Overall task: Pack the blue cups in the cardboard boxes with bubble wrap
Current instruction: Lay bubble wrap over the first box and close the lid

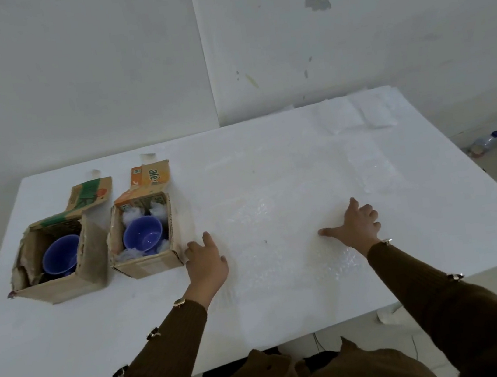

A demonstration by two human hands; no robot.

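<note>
Against a scuffed white wall point(96, 66) stands a white counter point(69, 335); clear bubble wrap point(264, 218) lies flat across its middle, more folded wrap point(370, 113) at the far right corner; a bottle point(486, 140) on the floor beyond. At the counter's left, two open cardboard boxes side by side: green-printed box point(62, 284) holding a blue cup point(60, 256); orange-printed box point(147, 264) holding a second blue cup point(142, 235) padded with wrap. Left hand point(207, 266) lies palm down on the wrap just beside the orange-printed box; right hand point(356, 224) palm down, thumb out, fingers loosely spread.
</note>
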